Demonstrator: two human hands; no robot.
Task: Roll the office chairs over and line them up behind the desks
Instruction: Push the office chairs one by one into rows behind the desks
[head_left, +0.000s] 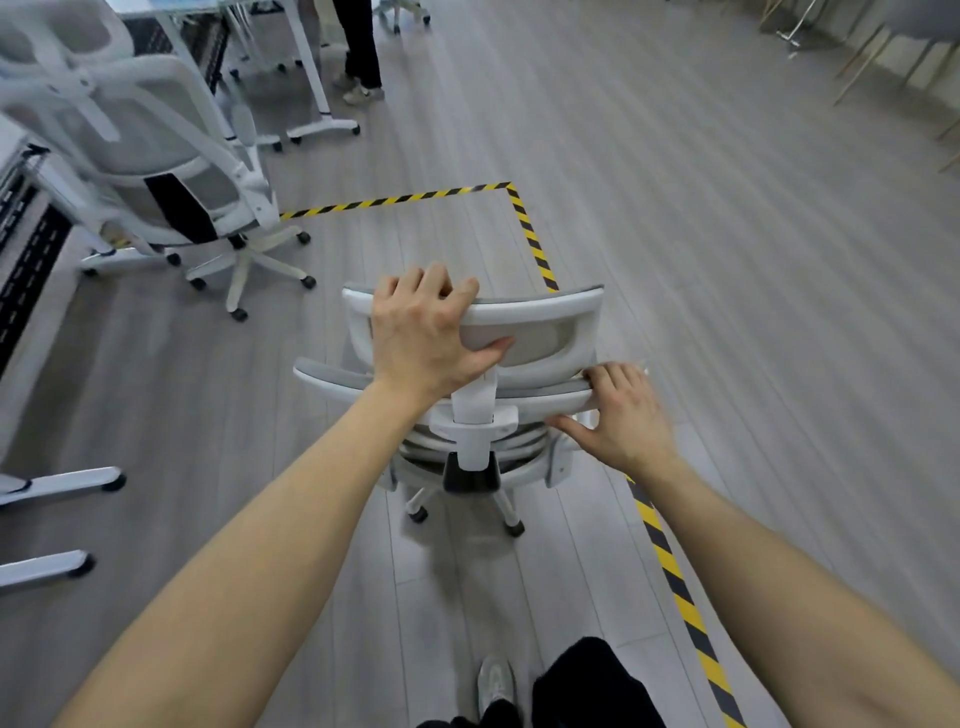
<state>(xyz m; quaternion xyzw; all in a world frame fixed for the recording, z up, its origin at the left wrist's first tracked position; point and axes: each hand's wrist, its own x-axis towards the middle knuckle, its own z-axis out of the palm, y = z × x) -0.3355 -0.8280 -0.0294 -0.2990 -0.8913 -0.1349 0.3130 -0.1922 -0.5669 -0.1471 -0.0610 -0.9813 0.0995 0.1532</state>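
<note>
Left hand (423, 332) grips the chair (540, 338) headrest, right hand (621, 415) grips its backrest edge; seat hidden.

An office is showing here. White mesh-backed office chairs (156, 150) on five-star castor bases are standing beside a white-legged table (311, 67) on wheeled feet at the left. Grey wood-look plank flooring (701, 260) is running across the open room, and yellow-and-black hazard tape (524, 228) is marking out a zone on it. Another person's legs (361, 52) are standing by the far table.
</note>
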